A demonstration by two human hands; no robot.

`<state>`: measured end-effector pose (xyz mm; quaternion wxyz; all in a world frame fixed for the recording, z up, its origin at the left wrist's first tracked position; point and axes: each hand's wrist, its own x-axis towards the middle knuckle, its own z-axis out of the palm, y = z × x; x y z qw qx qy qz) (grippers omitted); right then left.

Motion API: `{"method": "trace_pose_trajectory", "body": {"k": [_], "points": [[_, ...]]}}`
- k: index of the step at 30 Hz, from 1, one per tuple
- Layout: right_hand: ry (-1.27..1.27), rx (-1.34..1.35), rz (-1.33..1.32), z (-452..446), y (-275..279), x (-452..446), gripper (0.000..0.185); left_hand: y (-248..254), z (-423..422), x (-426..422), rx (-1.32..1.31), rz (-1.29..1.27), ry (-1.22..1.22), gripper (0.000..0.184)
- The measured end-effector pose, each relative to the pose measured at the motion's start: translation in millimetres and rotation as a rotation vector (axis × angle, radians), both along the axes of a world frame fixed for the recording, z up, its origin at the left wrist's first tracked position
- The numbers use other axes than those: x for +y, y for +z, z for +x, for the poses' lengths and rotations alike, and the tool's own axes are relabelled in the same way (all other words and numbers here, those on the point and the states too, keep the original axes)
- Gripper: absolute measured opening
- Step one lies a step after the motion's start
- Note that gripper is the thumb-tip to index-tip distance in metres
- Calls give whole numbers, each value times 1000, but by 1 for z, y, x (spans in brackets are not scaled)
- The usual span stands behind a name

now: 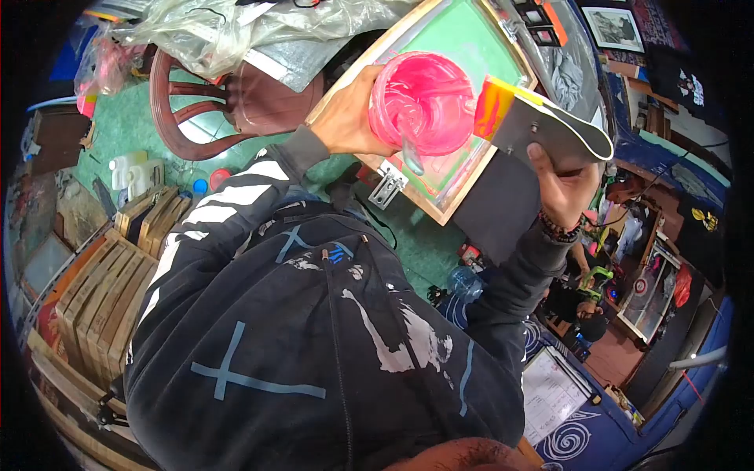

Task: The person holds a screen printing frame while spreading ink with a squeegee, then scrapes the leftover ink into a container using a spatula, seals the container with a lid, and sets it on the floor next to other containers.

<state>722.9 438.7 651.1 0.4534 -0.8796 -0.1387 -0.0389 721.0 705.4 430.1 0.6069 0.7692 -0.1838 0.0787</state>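
Observation:
My left hand is wrapped around the side of a tub of bright pink ink, tilted so that its smeared inside shows. A spatula leans over the tub's near rim. My right hand grips a dark squeegee, whose yellow edge carries orange and pink ink at the end close to the tub. Below both hands lies a wooden-framed printing screen with green mesh, partly hidden by the tub. A metal hinge clamp sits at its near left side.
A brown plastic chair stands at left, near clear plastic sheeting. Several wooden frames are stacked at lower left, with white jugs behind. At right are a clipboard, a water bottle and another person.

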Motion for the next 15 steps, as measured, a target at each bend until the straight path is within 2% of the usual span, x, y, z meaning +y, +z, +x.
{"method": "trace_pose_trajectory", "body": {"k": [2, 4, 5, 7, 8, 10, 15], "points": [[7, 30, -7, 3, 3, 6, 42, 5, -1, 2, -21, 27, 53, 103], [75, 40, -136, 7, 6, 8, 37, 14, 0, 6, -189, -9, 123, 102], [77, 42, -137, 8, 10, 8, 37, 14, -1, 8, -186, -10, 125, 102], [164, 62, -359, 13, 18, 10, 32, 11, -2, 14, -133, -2, 106, 102], [167, 63, -360, 14, 22, 11, 32, 9, -3, 16, -131, -3, 109, 102], [215, 110, -499, 16, 31, 12, 31, 6, -5, 18, -91, -18, 90, 111], [251, 143, -617, 20, 38, -3, 32, -2, -8, 17, -129, -37, 111, 109]]}}
